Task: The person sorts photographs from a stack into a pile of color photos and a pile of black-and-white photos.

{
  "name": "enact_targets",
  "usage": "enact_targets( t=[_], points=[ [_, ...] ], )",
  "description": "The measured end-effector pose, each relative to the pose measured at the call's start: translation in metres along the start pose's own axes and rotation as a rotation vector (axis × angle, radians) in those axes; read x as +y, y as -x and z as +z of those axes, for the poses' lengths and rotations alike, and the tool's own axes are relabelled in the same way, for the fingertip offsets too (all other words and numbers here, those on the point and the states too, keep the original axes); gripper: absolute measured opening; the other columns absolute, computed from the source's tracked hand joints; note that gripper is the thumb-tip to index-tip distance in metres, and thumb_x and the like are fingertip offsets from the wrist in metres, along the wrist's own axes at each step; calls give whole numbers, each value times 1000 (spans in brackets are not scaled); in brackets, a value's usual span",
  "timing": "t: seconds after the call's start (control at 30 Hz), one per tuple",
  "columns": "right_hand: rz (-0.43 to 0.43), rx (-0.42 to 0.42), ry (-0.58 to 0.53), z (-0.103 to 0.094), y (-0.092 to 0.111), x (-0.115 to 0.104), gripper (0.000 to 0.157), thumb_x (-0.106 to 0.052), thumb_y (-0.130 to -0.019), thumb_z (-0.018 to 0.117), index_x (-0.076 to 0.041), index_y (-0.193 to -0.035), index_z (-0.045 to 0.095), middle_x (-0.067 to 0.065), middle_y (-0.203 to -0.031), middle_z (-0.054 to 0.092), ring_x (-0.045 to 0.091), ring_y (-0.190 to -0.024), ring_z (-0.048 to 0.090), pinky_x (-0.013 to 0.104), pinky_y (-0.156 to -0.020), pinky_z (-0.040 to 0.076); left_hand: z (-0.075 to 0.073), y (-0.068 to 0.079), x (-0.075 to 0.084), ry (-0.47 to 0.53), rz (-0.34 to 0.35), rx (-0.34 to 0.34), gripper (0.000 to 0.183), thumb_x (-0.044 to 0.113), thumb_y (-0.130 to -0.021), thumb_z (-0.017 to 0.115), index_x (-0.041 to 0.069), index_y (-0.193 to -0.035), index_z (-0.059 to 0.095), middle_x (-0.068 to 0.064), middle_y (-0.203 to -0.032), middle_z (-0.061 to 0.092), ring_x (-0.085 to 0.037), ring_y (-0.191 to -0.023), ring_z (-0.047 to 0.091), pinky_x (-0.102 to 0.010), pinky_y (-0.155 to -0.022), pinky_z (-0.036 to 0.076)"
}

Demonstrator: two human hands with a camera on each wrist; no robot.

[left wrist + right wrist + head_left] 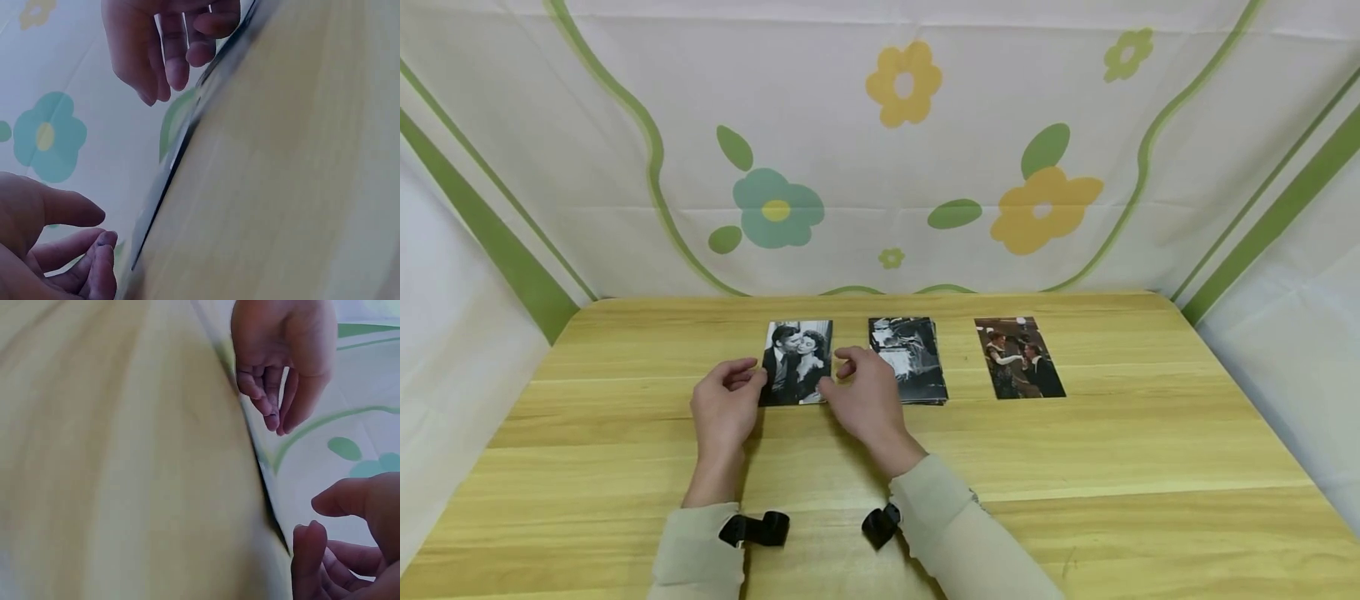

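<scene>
The black-and-white photo card (796, 363) lies on the table (1150, 433) between the two hands, its long axis running roughly 12 to 6 o'clock. From the left hand (727, 407) it sits toward 2 o'clock; from the right hand (868, 395), toward 10. Neither is clearly nearer: the left fingertips are at its 9 o'clock edge, the right ones by its lower 4 o'clock corner. Both hands are part open, fingers loosely bent with a gap to the thumb, and seem to grip nothing; whether the fingertips touch the card I cannot tell.

At the right hand's 2 o'clock is a pile of photo cards (917, 360), edges slightly uneven; further off, near 3, a colour photo card (1021, 358) slants from 11 to 5. All are thin, flat rectangles. The table is smooth, yellowish wood grain; the backdrop is creased, flower-printed cloth (850, 150).
</scene>
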State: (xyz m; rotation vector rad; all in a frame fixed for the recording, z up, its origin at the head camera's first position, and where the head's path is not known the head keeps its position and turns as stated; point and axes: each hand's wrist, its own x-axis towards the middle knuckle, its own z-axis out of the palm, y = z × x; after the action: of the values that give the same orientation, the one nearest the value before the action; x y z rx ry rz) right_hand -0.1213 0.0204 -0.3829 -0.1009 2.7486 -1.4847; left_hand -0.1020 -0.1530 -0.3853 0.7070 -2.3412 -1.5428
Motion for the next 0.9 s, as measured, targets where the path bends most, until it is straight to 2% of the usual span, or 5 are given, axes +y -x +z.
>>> enact_targets(
  t=[0.23,0.37,0.53,0.7,0.9],
  points=[
    [-24,60,-67,-33,-2,8,43,-18,-94,80,-6,-135,72,6,-102,74,14,-74,63,32,-70,54,16,12,18,123,10,-83,27,11,-99,74,2,-123,77,-14,-113,77,-4,-90,63,-10,-75,50],
    [26,115,-167,-56,0,19,42,-19,-95,80,-9,-135,72,7,-103,74,15,-73,64,28,-59,53,35,25,27,182,13,-176,26,9,-99,74,2,-123,77,-13,-114,76,-9,-93,64,-13,-77,52],
    [105,212,-235,-81,3,41,39,-21,-96,80,-12,-133,74,6,-104,74,15,-73,65,24,-58,51,55,40,36,171,62,-273,25,11,-100,73,1,-123,77,-16,-118,75,-21,-101,68,-19,-82,53],
    [158,272,-312,-101,9,65,35,-19,-98,76,-11,-133,74,4,-102,69,19,-69,68,25,-55,51,66,48,38,172,52,-312,25,11,-99,73,1,-121,77,-15,-117,75,-24,-103,68,-23,-85,53],
    [217,278,-420,-110,16,82,34,-17,-99,75,-9,-132,73,-1,-98,67,15,-68,67,24,-54,52,75,52,33,172,35,-347,27,11,-99,73,1,-123,76,-16,-116,74,-23,-102,67,-27,-86,52]
  ],
)
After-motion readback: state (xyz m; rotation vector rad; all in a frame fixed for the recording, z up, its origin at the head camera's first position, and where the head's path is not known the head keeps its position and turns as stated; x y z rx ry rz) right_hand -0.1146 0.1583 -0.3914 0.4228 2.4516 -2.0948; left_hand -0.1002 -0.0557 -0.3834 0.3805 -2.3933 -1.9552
